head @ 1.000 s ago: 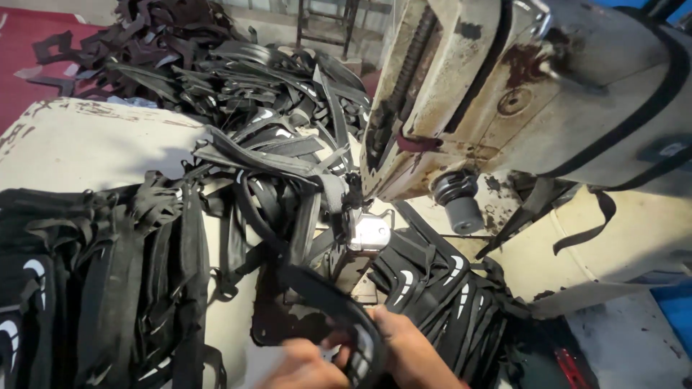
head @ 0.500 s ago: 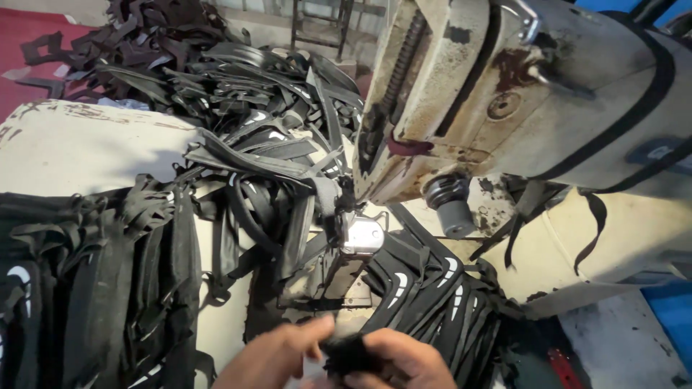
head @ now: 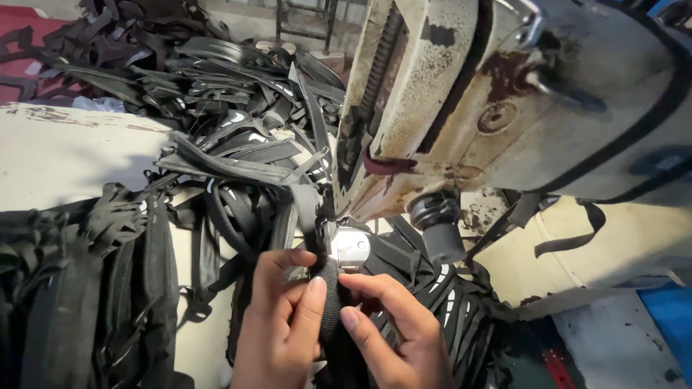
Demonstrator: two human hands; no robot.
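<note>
Both hands pinch one narrow black strap point(head: 329, 302) just in front of the metal presser foot point(head: 349, 248) of a worn cream sewing machine point(head: 497, 101). My left hand point(head: 277, 324) grips the strap from the left with thumb and forefinger. On the strap's other side, my right hand point(head: 393, 331) holds it with its fingertips. The strap runs up under the foot.
Heaps of black straps with white marks lie at the left point(head: 79, 302), at the back point(head: 223, 79) and under the machine at the right point(head: 440, 310). The cream table top point(head: 65, 155) shows at the left. A dark round knob point(head: 436, 223) hangs below the machine head.
Both hands have come up from the bottom edge toward the presser foot. The looped black piece they held earlier is now a single strap pinched flat at the foot.
</note>
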